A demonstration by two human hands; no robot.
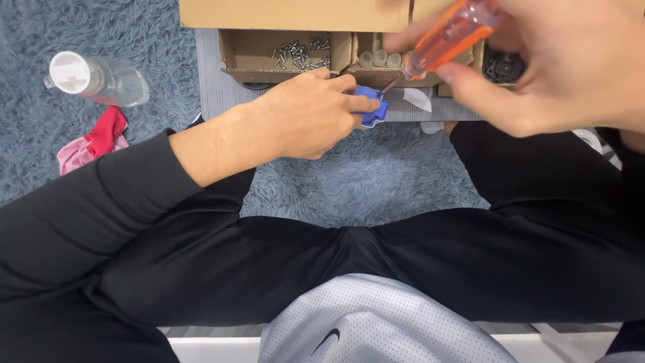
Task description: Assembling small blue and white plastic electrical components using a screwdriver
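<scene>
The person sits cross-legged on a grey-blue shaggy carpet (349, 181), and both hands work just in front of the knees. The left hand (306, 114) is closed around a small blue plastic part (373, 107); the thumb and the index finger pinch it from the sides, and only its right end shows past the fingertips. The part is held above the near edge of a grey board (222, 94), just in front of the cardboard compartments. The right hand (557, 67) grips a screwdriver with an orange transparent handle (450, 33); the fingers are wrapped and pressed around the handle. The dark shaft of the tool slants down to the left, and its tip meets the blue part at the top. Behind the hands stands a cardboard tray (232, 57) divided in sections: one section holds a heap of small metal screws (302, 55), the next one holds pale cylindrical pieces (379, 59), and a further one on the right holds dark parts, which are too blurred to tell. On the carpet at the left lies a clear plastic bottle with a white cap (97, 77), and near it a red and pink cloth (94, 140).
</scene>
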